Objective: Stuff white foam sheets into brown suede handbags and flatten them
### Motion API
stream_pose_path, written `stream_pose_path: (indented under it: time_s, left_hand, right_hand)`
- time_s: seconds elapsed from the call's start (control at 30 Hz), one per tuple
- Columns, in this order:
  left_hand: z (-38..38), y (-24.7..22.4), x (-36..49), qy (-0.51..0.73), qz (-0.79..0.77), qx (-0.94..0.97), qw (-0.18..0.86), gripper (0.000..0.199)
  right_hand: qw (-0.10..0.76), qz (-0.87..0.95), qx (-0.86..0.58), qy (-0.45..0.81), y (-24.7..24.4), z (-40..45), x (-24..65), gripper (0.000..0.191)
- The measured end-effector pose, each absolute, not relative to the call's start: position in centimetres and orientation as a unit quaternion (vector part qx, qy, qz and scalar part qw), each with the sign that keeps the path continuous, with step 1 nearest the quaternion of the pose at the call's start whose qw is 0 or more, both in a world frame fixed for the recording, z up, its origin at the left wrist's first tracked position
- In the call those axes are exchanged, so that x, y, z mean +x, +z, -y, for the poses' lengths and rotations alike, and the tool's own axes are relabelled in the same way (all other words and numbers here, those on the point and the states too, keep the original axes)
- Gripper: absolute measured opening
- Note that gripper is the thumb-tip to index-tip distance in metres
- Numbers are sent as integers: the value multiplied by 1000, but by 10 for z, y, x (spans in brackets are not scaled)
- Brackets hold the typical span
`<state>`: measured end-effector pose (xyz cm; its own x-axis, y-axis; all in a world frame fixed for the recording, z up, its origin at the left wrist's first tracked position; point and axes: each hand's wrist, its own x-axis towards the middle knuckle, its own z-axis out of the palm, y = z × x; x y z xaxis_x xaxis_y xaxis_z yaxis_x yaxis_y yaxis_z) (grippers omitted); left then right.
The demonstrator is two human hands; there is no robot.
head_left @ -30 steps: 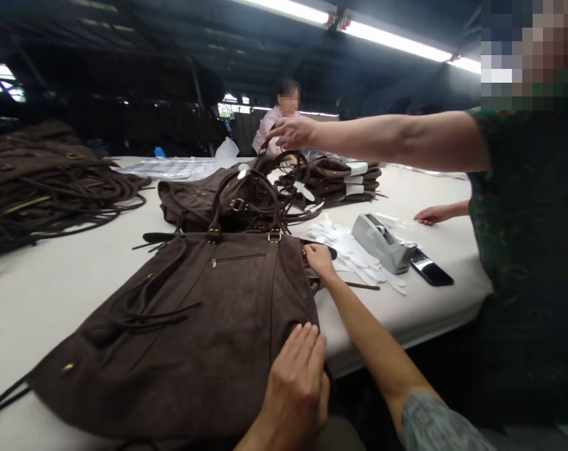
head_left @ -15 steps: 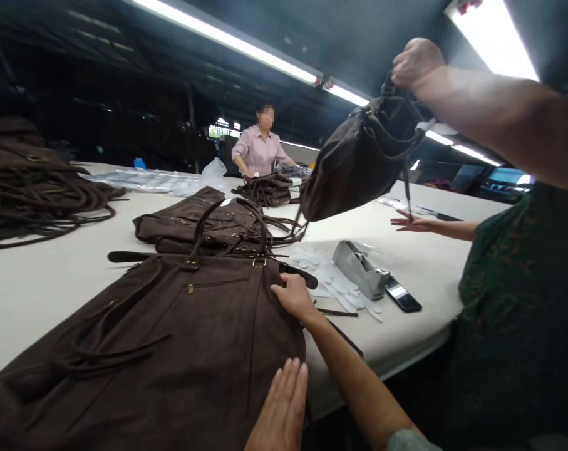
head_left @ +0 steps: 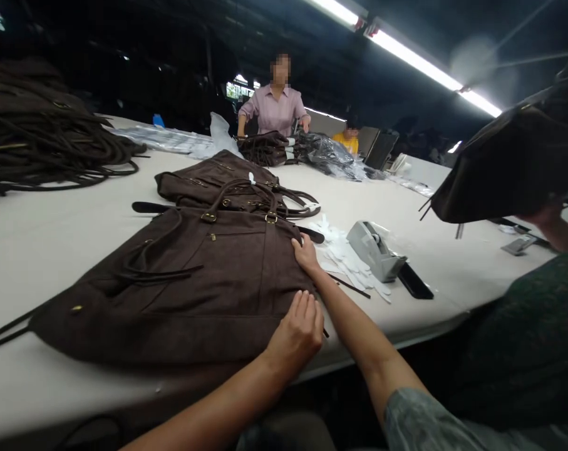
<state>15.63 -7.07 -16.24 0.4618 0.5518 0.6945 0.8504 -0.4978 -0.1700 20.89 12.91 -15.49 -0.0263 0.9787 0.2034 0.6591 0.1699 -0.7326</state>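
A large dark brown bag [head_left: 227, 269] lies flat on the white table [head_left: 20, 250], its handles toward the far side. My left hand [head_left: 301, 322] is at the bag's near right corner, with its fingers curled over the edge. Farther up the same side, my right hand [head_left: 306, 252] grips the bag's edge just below the strap tab, thumb on top. A second brown bag [head_left: 203, 178] lies just beyond the first, a white tag on its handle.
A grey tape dispenser [head_left: 375, 250], white paper strips [head_left: 347, 257] and a black phone [head_left: 415, 282] lie to the right. Brown bags [head_left: 44, 131] are piled at left. A person at right holds up another bag [head_left: 513, 163]; another person [head_left: 277, 109] stands across the table.
My left hand has gone from flat, extended fingers to curled ones at the bag's corner. The co-worker's raised bag has moved right. The view has shifted, showing more of the near table edge.
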Motion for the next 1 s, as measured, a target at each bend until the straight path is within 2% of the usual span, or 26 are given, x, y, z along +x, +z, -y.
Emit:
stream_pose_path:
  time_s: [0.2,0.3,0.4,0.47,0.57,0.63,0.73,0.8,0.87,0.93,1.0]
  left_hand:
    - [77,-161,150,-290,439,-811,255,29]
    - [80,-161,149,-293,452,-806,247,31]
    - [86,-156,149,-301,459,-803,234,31]
    - [90,-146,144,-309,457,-804,220,34]
    - [100,-121,113,-375,449,-797,150,38]
    - [107,-101,74,-447,467,-755,109,28]
    - [115,-74,0,-486,605,-613,151,22]
    - [116,-63,-48,-399,735,-517,182,28]
    - [115,-61,-82,-257,844,-445,153,45]
    - [114,-65,-102,-178,878,-432,104,50]
    - [113,-72,-111,-150,881,-444,60,46]
  right_hand:
    - [364,721,-580,110,-152,-114,205,58]
    - [279,822,-495,31,-157,-119,209,54]
    - [181,864,-468,41,-162,-126,214,54]
    - [154,867,-472,51,-157,-128,218,54]
    - [128,866,-481,50,-133,-129,221,55]
    - [133,866,-481,39,-104,-126,217,54]
    - [159,896,-413,35,-52,-108,194,46]
    - [166,924,-339,64,-20,-89,165,43]
    - [126,949,-273,97,3,-70,127,39]
    - [52,970,-220,89,14,-58,83,30]
    - [-2,980,-191,62,14,-55,40,23]
